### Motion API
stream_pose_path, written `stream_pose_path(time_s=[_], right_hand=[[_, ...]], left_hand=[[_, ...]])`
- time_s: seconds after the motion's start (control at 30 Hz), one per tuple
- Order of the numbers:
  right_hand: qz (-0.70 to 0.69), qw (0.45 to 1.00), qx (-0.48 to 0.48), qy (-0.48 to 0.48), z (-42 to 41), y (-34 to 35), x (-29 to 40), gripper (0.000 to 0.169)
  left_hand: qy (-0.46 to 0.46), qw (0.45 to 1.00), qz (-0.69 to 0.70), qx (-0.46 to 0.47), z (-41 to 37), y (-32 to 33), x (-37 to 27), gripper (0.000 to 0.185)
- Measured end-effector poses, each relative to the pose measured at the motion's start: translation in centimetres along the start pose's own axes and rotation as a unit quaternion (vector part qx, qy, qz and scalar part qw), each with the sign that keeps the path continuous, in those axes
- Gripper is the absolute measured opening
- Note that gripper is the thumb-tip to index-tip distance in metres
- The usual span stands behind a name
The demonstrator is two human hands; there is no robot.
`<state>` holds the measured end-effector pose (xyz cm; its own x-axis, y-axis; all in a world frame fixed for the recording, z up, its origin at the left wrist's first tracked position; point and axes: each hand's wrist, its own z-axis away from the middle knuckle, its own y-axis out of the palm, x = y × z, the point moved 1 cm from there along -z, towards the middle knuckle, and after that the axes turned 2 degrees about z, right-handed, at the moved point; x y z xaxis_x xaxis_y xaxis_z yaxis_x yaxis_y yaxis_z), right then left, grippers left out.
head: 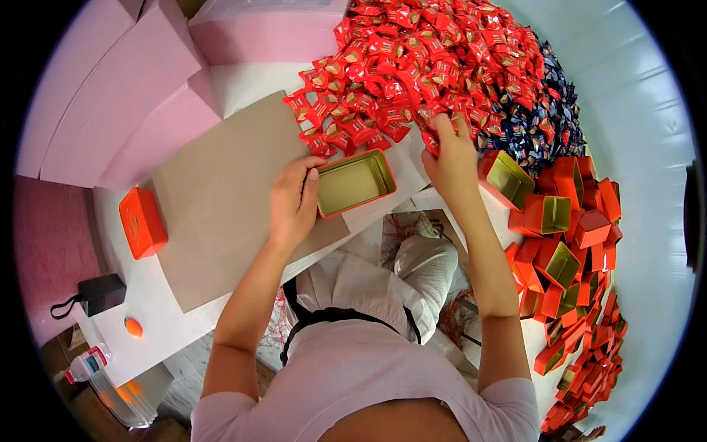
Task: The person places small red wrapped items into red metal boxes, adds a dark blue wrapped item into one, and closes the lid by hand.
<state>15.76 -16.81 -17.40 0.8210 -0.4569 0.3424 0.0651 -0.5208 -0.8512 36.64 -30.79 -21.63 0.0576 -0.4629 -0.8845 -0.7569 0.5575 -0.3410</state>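
My left hand (295, 201) holds the left end of an open rectangular red tin (356, 185), thumb over its rim. Nothing lies inside the tin, and its gold-coloured inner floor shows. To its upper right, my right hand (454, 157) is at the near edge of a large heap of red-wrapped sweets (431, 61). A red packet (430, 145) sits between its thumb and fingers; how many it grips is partly hidden. The tin rests at the front edge of the table, partly over a brown cardboard sheet (232, 199).
Dark blue packets (530, 130) border the red heap. Several open red tins (555, 215) are piled at the right. A closed red tin (143, 224), a black box with a strap (102, 294) and a small orange object (133, 327) stand at left. Pink boxes (127, 94) rise behind; a bottle (91, 362) is lower left.
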Motion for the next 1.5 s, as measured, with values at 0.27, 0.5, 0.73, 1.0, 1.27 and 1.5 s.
stream_pose_path(time_s=[0.27, 0.5, 0.73, 1.0, 1.27, 1.5], right_hand=[[-0.224, 0.956, 0.138, -0.128, -0.1, -1.4, 9.4, 0.04], [-0.254, 0.932, 0.237, -0.108, -0.3, -1.1, 8.8, 0.039], [-0.389, 0.905, 0.166, -0.048, 0.2, 2.2, 9.0, 0.035], [-0.41, 0.874, 0.262, 0.013, 0.6, 0.0, 7.6, 0.033], [-0.322, 0.912, 0.193, -0.167, 1.5, 3.1, 7.7, 0.012], [-0.296, 0.912, 0.227, -0.172, 1.2, 2.3, 7.6, 0.01]], left_hand=[[-0.014, 0.985, 0.173, 0.003, 0.0, 0.2, 0.5, 0.033], [-0.04, 0.965, 0.259, 0.008, 0.1, -0.3, 1.0, 0.034], [0.007, 0.974, 0.221, 0.052, 0.4, -0.1, 0.8, 0.045], [0.009, 0.97, 0.234, 0.062, 0.4, 0.0, 0.6, 0.056], [-0.013, 0.984, 0.157, 0.082, 0.5, 0.4, 0.4, 0.056], [0.052, 0.988, 0.141, 0.029, 0.5, 1.3, 0.8, 0.035]])
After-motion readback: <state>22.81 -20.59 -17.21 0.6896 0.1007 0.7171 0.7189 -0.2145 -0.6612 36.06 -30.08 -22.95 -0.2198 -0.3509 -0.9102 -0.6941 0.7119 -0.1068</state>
